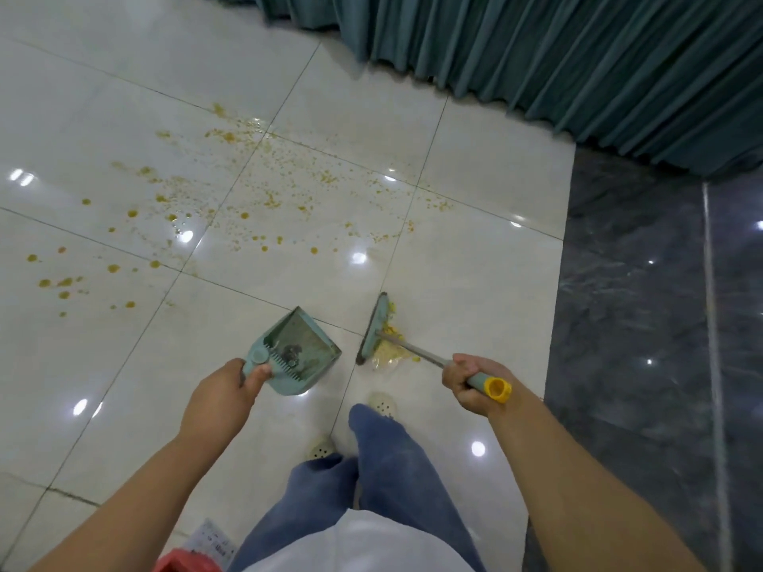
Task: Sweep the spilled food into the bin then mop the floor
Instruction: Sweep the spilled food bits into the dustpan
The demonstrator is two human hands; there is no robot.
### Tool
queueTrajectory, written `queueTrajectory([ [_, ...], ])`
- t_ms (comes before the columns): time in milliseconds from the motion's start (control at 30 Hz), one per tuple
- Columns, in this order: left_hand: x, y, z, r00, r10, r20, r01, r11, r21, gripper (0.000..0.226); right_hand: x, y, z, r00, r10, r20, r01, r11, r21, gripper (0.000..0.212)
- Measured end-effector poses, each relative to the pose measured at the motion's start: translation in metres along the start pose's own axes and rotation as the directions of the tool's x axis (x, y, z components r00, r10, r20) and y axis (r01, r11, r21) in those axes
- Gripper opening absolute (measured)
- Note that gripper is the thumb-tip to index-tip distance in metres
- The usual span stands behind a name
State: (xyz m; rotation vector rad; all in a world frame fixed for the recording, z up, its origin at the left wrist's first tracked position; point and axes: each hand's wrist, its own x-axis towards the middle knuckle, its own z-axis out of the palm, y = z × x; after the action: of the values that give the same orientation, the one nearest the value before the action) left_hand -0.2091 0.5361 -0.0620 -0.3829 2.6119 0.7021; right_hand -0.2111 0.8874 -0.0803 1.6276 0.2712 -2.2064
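Note:
My left hand (226,390) grips the handle of a pale green dustpan (298,352), whose mouth faces away from me, with dark debris inside. My right hand (470,380) is closed on the handle of a short broom (375,329) with a green head, a metal shaft and a yellow end cap. A heap of yellow spilled food (395,352) lies against the right side of the broom head, just right of the dustpan. Orange-yellow splatter (231,200) spreads across the white tiles farther out and to the left.
A teal curtain (557,59) hangs along the far and right side. Dark marble flooring (644,324) borders the white tiles on the right. My legs in blue trousers (384,468) and light slippers stand below the tools. A red object (181,561) shows at the bottom edge.

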Motion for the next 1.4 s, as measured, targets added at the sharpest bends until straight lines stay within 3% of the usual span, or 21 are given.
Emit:
queueTrajectory([
  [300,-0.022,-0.013,0.014,0.998,0.003,0.068,-0.005,0.999,0.032,0.046,0.014,0.031,-0.034,1.0,0.026,0.013,-0.025,0.995,-0.095,0.007],
  [500,-0.033,0.003,0.018,0.998,-0.007,0.07,0.005,1.0,0.025,0.044,-0.008,-0.013,-0.059,0.998,0.047,0.045,-0.044,0.997,-0.07,0.013],
  [667,-0.054,0.026,0.032,0.994,-0.029,0.104,0.031,0.999,-0.014,0.046,-0.032,-0.067,-0.049,0.998,0.065,0.017,-0.055,0.936,-0.347,0.006],
  [767,-0.069,0.044,0.046,0.994,-0.054,0.091,0.057,0.998,-0.031,0.044,-0.027,-0.094,-0.027,1.0,-0.014,0.005,0.015,0.797,-0.604,0.012],
  [833,-0.079,0.057,0.059,0.994,-0.077,0.081,0.082,0.995,-0.057,0.042,-0.021,-0.106,-0.013,0.995,-0.101,0.007,0.069,0.626,-0.777,0.009],
  [900,-0.088,0.071,0.072,0.992,-0.092,0.081,0.097,0.993,-0.063,0.04,-0.01,-0.118,-0.006,0.975,-0.224,0.01,0.101,0.401,-0.91,0.04],
  [967,-0.098,0.083,0.084,0.991,-0.103,0.081,0.107,0.993,-0.052,0.039,0.005,-0.127,-0.007,0.958,-0.284,0.034,0.103,0.23,-0.968,0.056],
  [1067,-0.109,0.099,0.103,0.989,-0.126,0.073,0.129,0.991,-0.035,0.039,0.023,-0.14,-0.024,0.958,-0.285,0.019,0.036,0.054,-0.998,0.051],
  [1233,-0.13,0.113,0.125,0.986,-0.166,0.033,0.167,0.984,-0.055,0.039,0.026,-0.141,-0.082,0.965,-0.228,-0.128,-0.129,0.009,-0.992,0.04],
  [1400,-0.144,0.119,0.141,0.981,-0.193,-0.004,0.192,0.98,-0.056,0.04,-0.008,-0.136,-0.118,0.976,-0.178,-0.123,-0.131,-0.033,-0.991,0.039],
])
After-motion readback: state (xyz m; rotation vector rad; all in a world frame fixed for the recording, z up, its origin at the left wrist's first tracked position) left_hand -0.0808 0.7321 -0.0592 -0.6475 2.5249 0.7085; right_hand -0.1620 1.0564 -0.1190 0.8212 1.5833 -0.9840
